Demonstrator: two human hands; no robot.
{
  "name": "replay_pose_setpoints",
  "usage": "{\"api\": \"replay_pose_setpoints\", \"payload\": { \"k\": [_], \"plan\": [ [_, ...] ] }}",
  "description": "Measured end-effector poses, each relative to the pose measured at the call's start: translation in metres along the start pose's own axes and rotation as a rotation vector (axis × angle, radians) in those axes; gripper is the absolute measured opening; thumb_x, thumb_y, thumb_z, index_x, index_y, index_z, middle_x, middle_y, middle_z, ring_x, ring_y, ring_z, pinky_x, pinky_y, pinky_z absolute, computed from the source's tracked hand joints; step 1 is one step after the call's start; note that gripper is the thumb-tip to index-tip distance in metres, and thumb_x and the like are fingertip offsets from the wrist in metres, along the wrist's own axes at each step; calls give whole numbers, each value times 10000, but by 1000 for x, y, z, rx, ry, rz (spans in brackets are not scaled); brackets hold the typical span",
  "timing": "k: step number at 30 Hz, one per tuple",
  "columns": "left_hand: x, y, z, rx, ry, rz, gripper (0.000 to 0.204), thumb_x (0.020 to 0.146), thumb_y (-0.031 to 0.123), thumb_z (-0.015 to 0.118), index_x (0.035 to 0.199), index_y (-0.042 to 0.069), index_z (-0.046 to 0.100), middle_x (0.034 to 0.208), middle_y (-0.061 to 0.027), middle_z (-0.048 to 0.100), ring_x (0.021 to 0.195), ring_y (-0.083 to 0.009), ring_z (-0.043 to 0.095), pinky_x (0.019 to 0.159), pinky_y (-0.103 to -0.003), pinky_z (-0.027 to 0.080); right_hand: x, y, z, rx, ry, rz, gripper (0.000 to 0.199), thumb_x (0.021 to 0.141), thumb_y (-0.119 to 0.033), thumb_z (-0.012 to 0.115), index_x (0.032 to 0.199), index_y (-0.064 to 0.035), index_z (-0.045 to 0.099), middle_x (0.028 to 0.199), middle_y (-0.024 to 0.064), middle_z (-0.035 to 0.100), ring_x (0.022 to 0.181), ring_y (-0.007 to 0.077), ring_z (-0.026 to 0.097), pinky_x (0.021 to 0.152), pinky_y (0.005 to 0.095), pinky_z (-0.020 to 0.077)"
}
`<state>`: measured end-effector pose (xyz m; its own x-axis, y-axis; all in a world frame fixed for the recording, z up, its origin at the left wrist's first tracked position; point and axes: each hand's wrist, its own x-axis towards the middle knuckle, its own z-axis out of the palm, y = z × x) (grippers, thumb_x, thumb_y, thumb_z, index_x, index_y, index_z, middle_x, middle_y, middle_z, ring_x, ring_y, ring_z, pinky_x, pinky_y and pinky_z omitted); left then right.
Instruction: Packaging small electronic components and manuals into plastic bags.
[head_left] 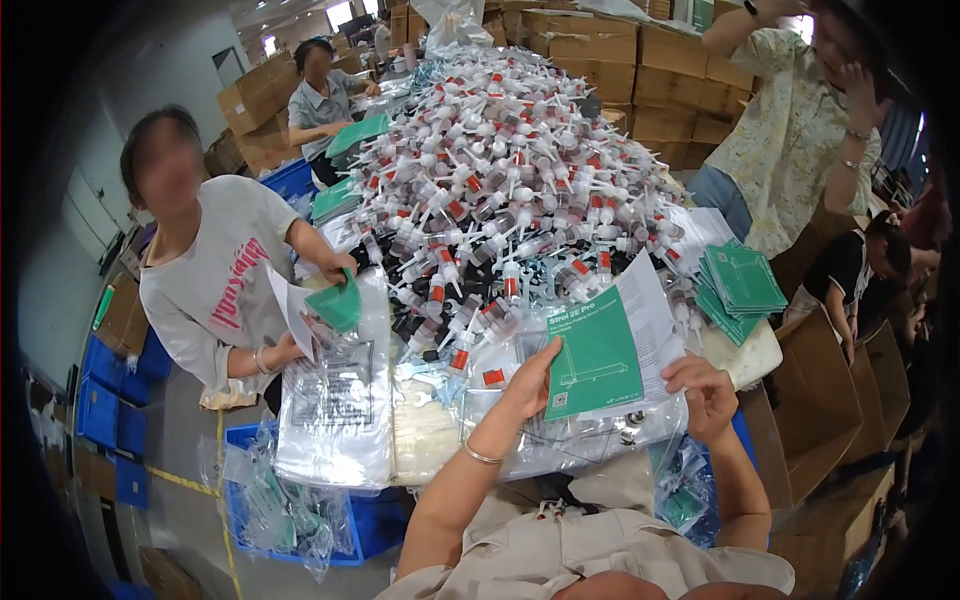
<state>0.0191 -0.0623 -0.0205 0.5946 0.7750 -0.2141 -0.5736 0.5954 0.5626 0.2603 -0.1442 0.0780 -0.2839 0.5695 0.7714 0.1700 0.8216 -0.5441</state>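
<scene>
While my left hand (528, 385) pinches the lower left edge of the green booklet (596, 355), my right hand (706, 392) closes its grip on the white sheet (655, 322) tucked behind it, thumb on top near the lower right corner. Both grips are shut on paper, held together just above the clear bag (560, 430) that lies on the table in front of me. To do this well, I judge the two papers should stay squared, edges flush, with fingers kept near the corners so nothing creases, and the bundle held flat against the bag's mouth.

The booklet is a smooth, matte green rectangle with a pale line drawing; the sheet is thin, printed, and larger, showing past the booklet at the top and right. The bag is glossy, wrinkled film with small metal parts showing through it. A thin bracelet (481, 456) sits on my left wrist.

Beyond my hands rises a great heap of pump bottles (510, 170), white heads with red and dark collars. To the right lies a fanned stack of green booklets (740, 282). To the left are more flat bags (335, 400), and a person in a white shirt (215, 270) holds a green booklet too. Cardboard boxes (640, 70) stand behind; a blue crate (360, 525) sits below the table's edge.
</scene>
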Motion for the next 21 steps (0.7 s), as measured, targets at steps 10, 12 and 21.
{"api": "replay_pose_setpoints", "payload": {
  "k": [10,12,21],
  "plan": [
    [5,-4,-13,442,292,85,532,899,481,494,927,-26,652,817,-47,649,747,-103,598,675,-234,472,-41,22,55,418,171,201,80,898,-64,465,967,-47,428,943,157,578,1032,283,531,971,452,327],
    [11,-14,-29,623,339,225,527,904,470,493,940,-36,639,800,-50,637,743,-79,572,655,-223,460,-46,21,58,113,237,190,271,894,-243,549,1024,-32,440,1126,194,517,1134,321,467,963,444,360],
    [6,-37,-1,595,500,443,483,934,387,481,816,-52,642,664,-19,594,620,-50,516,523,-232,407,-87,20,80,554,426,558,585,867,-305,584,1295,32,370,1232,107,483,1127,197,479,942,323,385]
  ]
}}
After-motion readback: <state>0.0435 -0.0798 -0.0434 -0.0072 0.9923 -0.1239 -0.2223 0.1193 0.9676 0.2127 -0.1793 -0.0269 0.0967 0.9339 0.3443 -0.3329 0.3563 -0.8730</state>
